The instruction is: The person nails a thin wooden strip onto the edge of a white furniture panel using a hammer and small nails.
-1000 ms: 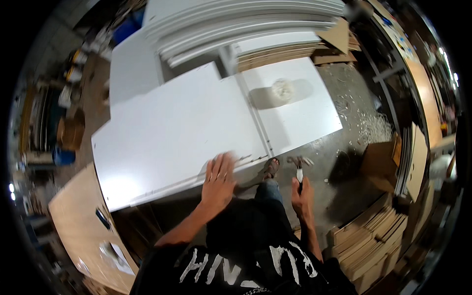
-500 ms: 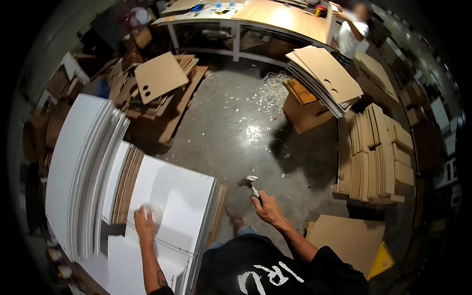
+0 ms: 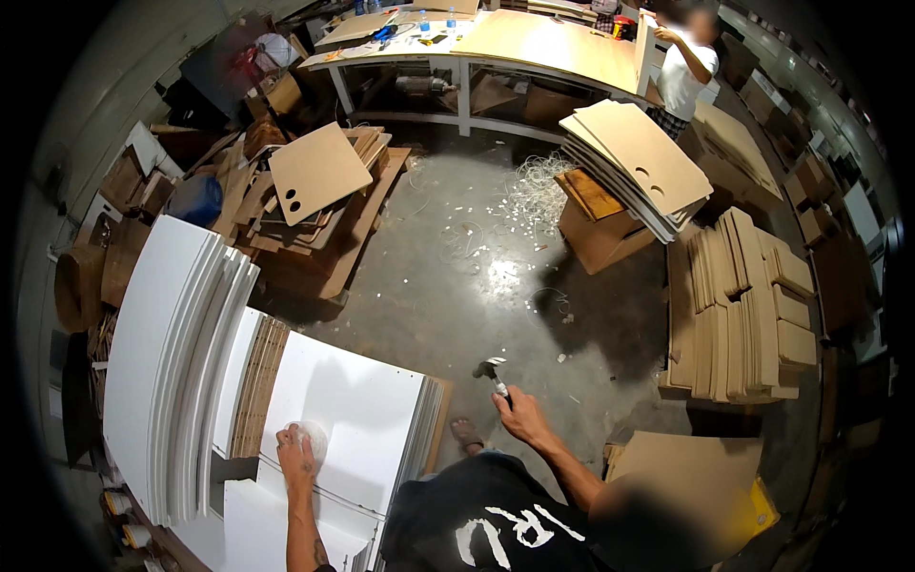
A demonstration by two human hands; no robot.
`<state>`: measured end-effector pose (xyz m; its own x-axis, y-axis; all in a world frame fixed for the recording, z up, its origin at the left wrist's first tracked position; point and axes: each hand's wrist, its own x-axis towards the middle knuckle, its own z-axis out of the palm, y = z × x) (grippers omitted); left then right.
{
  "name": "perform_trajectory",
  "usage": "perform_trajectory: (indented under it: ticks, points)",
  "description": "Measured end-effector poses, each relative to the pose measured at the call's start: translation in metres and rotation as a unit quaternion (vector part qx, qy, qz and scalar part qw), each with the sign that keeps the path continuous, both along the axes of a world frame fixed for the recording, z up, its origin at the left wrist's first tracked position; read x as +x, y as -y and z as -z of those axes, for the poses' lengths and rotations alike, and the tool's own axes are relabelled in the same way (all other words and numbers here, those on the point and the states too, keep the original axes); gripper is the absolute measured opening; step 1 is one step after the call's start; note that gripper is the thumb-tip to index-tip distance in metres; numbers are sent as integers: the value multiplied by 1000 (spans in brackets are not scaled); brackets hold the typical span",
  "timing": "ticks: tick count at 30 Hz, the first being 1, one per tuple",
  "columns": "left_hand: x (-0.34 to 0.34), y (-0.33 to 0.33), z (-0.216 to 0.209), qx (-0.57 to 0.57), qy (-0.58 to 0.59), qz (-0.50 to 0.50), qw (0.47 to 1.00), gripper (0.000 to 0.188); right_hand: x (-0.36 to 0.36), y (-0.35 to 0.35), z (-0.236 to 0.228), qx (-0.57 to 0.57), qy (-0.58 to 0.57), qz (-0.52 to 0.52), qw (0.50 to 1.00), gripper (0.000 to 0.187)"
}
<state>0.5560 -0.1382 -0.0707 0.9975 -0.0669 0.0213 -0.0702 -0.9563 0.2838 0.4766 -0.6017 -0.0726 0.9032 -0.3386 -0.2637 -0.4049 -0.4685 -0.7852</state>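
My right hand (image 3: 520,416) is closed round the handle of a claw hammer (image 3: 492,367), held out over the floor with its head up and away from me. On the left, my left hand (image 3: 297,456) is at the near left side of a round, translucent whitish thing (image 3: 314,440), its fingers bent against it. I cannot make out what this round thing is or what it contains. It sits over a smooth white panel (image 3: 367,396), the top one of a stack beside me. A lower white panel (image 3: 250,515) with a lined edge lies nearer.
Curved white panels (image 3: 157,372) stand stacked at far left. Brown boards (image 3: 319,176) lie piled beyond, and more boards (image 3: 643,157) rest on a box at right. Bundled cardboard (image 3: 739,310) stands further right. Strapping scraps (image 3: 538,186) litter the floor. A person (image 3: 681,76) stands by the long workbench (image 3: 543,43).
The whole view has shifted, so surroundings sit slightly lower and to the right. My left hand stays at the round thing, and my right hand still holds the hammer.
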Motion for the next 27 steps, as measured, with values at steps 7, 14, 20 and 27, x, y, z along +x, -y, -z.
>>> perform_trajectory:
  ticks: [7,14,20,27]
  points:
    - [12,-24,23,115,4,168,979,21,23,-13,-4,32,17,-46,998,30]
    - [-17,-37,37,122,92,188,970,23,11,-23,11,23,36,-65,997,30]
    - [7,-27,31,114,14,154,981,28,-2,-24,13,-4,38,-77,996,32]
    - [18,-6,4,14,23,122,992,30,-2,-19,-1,-52,18,-112,992,33]
